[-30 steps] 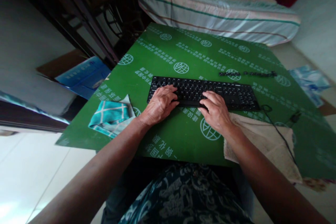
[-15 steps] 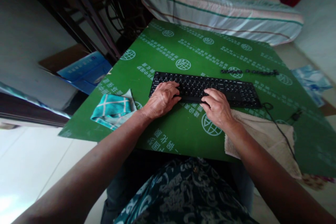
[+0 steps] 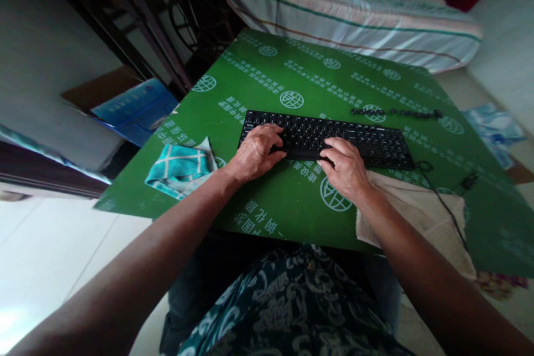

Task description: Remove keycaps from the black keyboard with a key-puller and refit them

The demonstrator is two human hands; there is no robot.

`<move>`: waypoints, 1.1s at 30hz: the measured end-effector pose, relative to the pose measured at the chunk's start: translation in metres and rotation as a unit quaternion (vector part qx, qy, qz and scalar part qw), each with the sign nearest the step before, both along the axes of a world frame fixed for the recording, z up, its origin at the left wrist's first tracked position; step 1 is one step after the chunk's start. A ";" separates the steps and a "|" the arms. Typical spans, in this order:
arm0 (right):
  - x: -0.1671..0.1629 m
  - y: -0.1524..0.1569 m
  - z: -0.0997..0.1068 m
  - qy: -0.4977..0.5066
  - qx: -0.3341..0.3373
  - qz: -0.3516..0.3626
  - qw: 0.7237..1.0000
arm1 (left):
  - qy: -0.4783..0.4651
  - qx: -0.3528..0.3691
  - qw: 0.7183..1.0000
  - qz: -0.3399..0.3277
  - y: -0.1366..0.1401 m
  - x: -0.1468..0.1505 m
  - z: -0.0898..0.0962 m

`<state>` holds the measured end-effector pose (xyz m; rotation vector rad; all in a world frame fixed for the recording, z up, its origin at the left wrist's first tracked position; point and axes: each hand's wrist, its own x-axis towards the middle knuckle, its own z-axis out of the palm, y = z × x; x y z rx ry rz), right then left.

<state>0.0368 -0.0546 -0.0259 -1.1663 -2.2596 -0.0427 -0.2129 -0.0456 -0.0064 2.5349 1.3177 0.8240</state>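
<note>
A black keyboard (image 3: 305, 134) lies flat on a green table (image 3: 292, 200) printed with pale globes and lettering. Over its left part rests my left hand (image 3: 259, 151), fingers bent and apart on the keys, thumb near the front edge. My right hand (image 3: 344, 168) touches the middle of the keyboard's front side with its fingers spread. Neither hand grasps anything. Right of the right hand, a dark patch (image 3: 370, 149) on the keyboard shows no keys that I can make out. A cable (image 3: 444, 206) runs from its right end over a beige cloth (image 3: 417, 214).
A folded teal checked cloth (image 3: 179, 167) lies left of my left forearm. Behind the keyboard, small black pieces (image 3: 396, 113), apparently keycaps, form a row. A bed (image 3: 354, 22) with a striped cover stands beyond the table. A blue box (image 3: 133, 111) is at the left.
The fingers of both hands have shifted slightly on the keys, and the left thumb stands a little further from its fingers. The keyboard and cloths stay in place; the view tilts slightly.
</note>
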 end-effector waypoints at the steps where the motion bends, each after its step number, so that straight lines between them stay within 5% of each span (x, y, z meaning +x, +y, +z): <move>1: 0.000 0.000 0.000 0.006 -0.003 -0.001 1.000 | -0.003 -0.004 1.000 0.004 0.000 0.000 0.000; 33: -0.006 -0.010 0.004 -0.057 0.032 0.003 0.998 | 0.044 0.055 0.998 0.005 -0.018 0.000 -0.001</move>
